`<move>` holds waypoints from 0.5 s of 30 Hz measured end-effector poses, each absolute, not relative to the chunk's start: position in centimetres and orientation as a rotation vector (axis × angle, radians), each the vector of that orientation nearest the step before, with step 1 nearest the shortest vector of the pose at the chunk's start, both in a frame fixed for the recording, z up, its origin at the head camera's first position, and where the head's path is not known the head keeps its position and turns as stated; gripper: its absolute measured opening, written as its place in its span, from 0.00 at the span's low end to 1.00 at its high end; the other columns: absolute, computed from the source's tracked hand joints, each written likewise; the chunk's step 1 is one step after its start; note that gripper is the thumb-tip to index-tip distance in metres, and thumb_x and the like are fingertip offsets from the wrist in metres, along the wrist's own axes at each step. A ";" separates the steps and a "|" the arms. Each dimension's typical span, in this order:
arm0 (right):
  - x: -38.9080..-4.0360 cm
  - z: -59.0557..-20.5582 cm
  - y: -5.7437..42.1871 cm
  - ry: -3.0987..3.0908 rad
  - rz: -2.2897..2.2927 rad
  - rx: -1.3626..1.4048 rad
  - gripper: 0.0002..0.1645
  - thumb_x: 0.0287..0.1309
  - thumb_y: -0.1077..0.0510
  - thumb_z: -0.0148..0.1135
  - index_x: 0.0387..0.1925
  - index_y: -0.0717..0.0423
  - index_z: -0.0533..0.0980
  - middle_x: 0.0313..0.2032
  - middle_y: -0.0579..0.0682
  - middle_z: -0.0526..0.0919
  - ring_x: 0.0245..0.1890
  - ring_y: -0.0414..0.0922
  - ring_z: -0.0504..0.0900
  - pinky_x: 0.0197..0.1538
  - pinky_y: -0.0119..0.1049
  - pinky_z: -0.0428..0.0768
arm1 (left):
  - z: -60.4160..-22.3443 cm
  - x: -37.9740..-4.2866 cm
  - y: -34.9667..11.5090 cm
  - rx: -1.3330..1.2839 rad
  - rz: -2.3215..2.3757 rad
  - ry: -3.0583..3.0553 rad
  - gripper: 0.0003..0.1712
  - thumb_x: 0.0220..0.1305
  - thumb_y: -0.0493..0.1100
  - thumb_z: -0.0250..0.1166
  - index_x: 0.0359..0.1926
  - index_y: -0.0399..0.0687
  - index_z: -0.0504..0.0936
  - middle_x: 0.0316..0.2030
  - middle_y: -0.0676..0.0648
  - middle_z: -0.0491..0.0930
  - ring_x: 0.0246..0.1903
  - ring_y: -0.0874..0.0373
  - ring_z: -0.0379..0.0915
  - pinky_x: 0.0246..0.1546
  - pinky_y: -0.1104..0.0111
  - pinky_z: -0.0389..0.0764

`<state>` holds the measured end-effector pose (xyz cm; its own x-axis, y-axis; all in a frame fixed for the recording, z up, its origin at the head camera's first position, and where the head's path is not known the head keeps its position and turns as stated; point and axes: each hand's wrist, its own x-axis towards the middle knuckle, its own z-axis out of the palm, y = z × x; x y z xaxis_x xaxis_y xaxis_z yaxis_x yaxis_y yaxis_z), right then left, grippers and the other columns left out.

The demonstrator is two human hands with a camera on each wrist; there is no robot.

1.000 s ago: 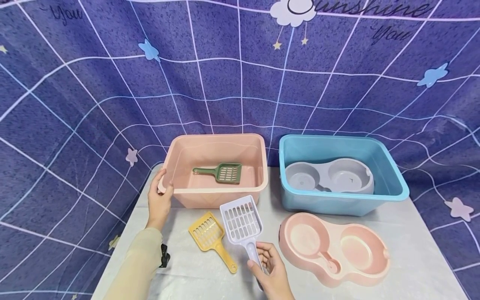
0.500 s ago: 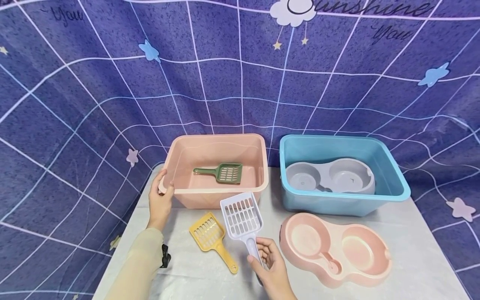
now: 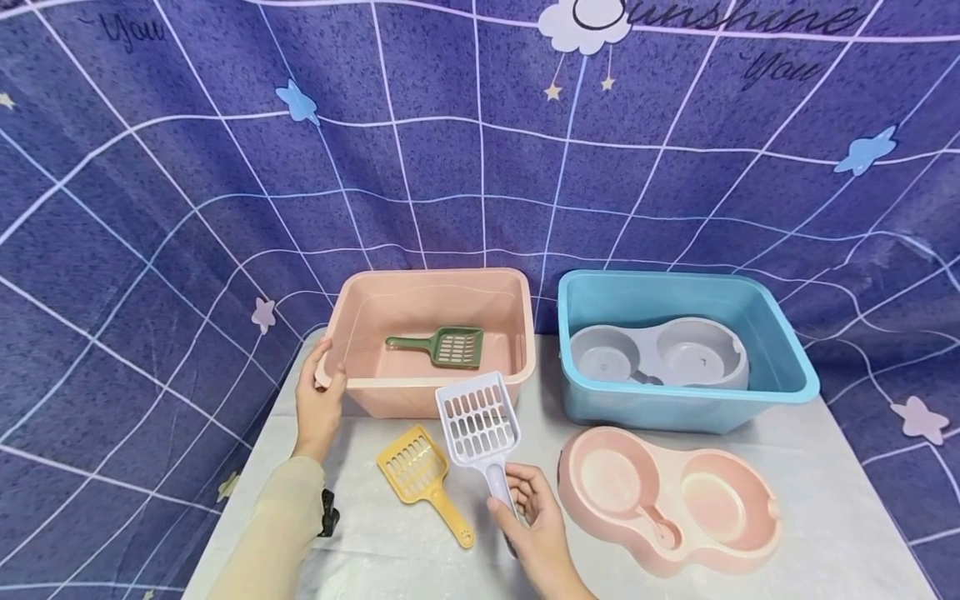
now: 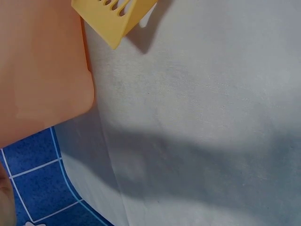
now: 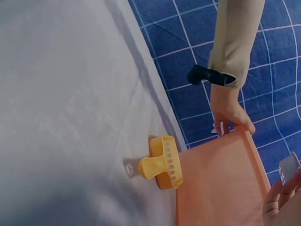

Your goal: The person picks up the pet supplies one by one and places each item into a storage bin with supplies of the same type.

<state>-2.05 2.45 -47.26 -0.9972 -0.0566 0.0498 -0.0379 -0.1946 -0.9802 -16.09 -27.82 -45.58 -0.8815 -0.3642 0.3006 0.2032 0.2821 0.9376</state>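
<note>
My left hand (image 3: 318, 408) grips the front left corner of a pink litter box (image 3: 405, 402), fingers over the rim and thumb at the front. A green litter scoop (image 3: 420, 342) lies inside the box, on its floor. In my right hand (image 3: 542, 529) I hold a pale lavender litter scoop (image 3: 480, 461) by its handle. Its slotted head points up and away, overlapping the box's front edge in the head view. The right wrist view catches only a bit of this scoop (image 5: 288, 167) at the right edge. A yellow litter scoop (image 3: 444, 506) lies on the table between my hands.
A blue litter box (image 3: 667, 408) stands at the back right with a grey double bowl (image 3: 647, 342) in it. In front of it sits a pink double bowl (image 3: 671, 475). A patterned blue cloth (image 3: 450, 158) hangs behind and beside the table (image 3: 375, 558).
My right hand has lifted the lavender scoop slightly, up and toward the pink box. My left hand stays at the box's corner.
</note>
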 end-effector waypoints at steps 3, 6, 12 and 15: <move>-2.4 -47.2 2.2 1.968 -2.413 -0.097 0.24 0.59 0.68 0.65 0.55 0.69 0.68 0.46 0.60 0.79 0.41 0.41 0.79 0.45 0.30 0.77 | -45.6 -16.1 -27.8 0.147 -1.632 -2.092 0.27 0.66 0.30 0.57 0.66 0.32 0.69 0.72 0.41 0.61 0.72 0.48 0.53 0.61 0.80 0.63; -2.7 -47.1 2.0 1.961 -2.420 -0.097 0.24 0.59 0.68 0.65 0.55 0.69 0.68 0.45 0.59 0.79 0.41 0.42 0.79 0.45 0.30 0.78 | -45.6 -16.1 -27.8 0.140 -1.638 -2.084 0.27 0.66 0.30 0.56 0.66 0.31 0.69 0.72 0.39 0.61 0.72 0.47 0.53 0.62 0.80 0.63; -3.2 -46.9 1.6 1.969 -2.444 -0.124 0.24 0.60 0.67 0.64 0.55 0.70 0.68 0.45 0.58 0.79 0.41 0.41 0.79 0.44 0.29 0.78 | -45.6 -16.1 -27.9 0.151 -1.632 -2.090 0.27 0.66 0.30 0.56 0.66 0.32 0.69 0.72 0.39 0.61 0.71 0.48 0.53 0.62 0.78 0.64; -3.3 -46.8 1.4 1.969 -2.452 -0.119 0.24 0.60 0.67 0.64 0.55 0.69 0.68 0.45 0.59 0.79 0.41 0.41 0.79 0.45 0.29 0.78 | -45.6 -16.1 -27.8 0.157 -1.631 -2.096 0.27 0.66 0.30 0.56 0.66 0.32 0.69 0.72 0.39 0.61 0.71 0.49 0.53 0.62 0.77 0.64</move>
<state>-3.35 1.41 -46.76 -0.9971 -0.0433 0.0618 -0.0510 -0.2170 -0.9748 -16.08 -27.82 -45.60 -0.8797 -0.3718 0.2966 0.1962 0.2845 0.9384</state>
